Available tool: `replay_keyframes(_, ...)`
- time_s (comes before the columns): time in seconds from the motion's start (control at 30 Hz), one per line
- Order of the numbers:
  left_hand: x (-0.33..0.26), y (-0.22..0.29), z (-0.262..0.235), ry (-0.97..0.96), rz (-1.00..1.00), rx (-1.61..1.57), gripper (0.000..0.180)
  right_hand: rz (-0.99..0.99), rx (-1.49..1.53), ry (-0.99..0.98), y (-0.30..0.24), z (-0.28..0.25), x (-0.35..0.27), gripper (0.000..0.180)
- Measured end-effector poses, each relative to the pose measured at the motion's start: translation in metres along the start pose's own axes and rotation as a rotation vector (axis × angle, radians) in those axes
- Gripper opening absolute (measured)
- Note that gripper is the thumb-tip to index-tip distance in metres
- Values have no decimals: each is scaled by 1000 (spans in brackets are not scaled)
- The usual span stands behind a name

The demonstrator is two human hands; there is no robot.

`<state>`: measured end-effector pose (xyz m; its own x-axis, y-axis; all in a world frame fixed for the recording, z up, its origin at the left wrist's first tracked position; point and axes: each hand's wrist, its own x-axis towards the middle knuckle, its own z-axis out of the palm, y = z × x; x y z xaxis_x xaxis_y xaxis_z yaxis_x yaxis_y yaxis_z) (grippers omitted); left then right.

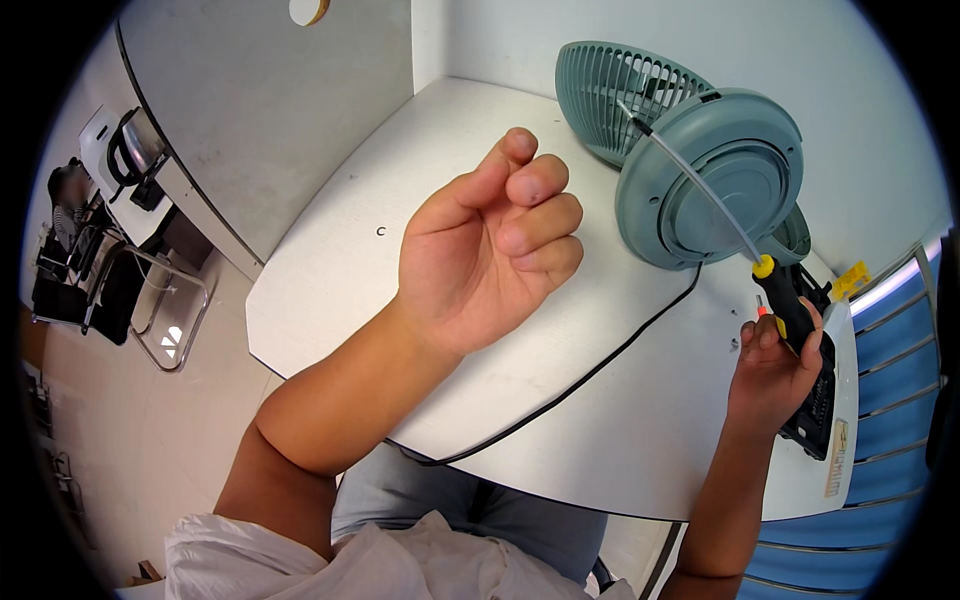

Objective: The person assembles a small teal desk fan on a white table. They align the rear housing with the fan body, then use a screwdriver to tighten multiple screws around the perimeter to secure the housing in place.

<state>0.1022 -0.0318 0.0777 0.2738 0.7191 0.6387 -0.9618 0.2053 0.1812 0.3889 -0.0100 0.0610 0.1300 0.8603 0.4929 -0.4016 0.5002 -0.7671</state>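
My right hand (765, 380) grips the black-and-yellow handle of a long screwdriver (708, 195). Its shaft slants up and left across the view of a grey-green fan's round base (735, 190); I cannot tell whether the tip touches the fan. The fan lies tipped over, base toward me, its slatted grille (610, 100) behind. Above the white table (330, 300), my left hand (490, 235) is raised palm up, fingers curled in and thumb by the index finger; nothing shows in it. A small red-orange tool with a metal tip (760, 307) shows beside my right fingers.
A black power cord (575, 388) runs from the fan to the table's front edge. Small metal bits (735, 343) and a tiny dark C-shaped ring (381, 231) lie on the table. An open black case (815, 420) sits at the right edge. A grey partition (270, 100) stands left.
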Motion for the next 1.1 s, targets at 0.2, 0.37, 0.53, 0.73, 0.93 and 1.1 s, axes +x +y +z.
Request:
replay_keyframes(0.2, -2, -4, 0, -30, -3, -25, 19, 20, 21, -10, -1, -1, -2, 40)
replay_keyframes(0.37, -2, -4, 1, -51, -26, -13, 21, 19, 33, -68, 1, -6, -2, 40)
replay_keyframes(0.53, 0, -4, 0, -109, -57, 53, 23, 20, 36, -67, 1, -4, -1, 41)
replay_keyframes(0.73, 0, -5, -1, -154, -75, 71, 24, 20, 31, -59, 1, -3, -1, 41)
replay_keyframes(0.93, 0, -5, -1, -153, -81, 63, 25, 22, 19, -43, 2, -1, -2, 41)
replay_keyframes(1.1, 0, -5, -1, -159, -93, 68, 25, 22, 29, -62, 2, -1, -2, 40)
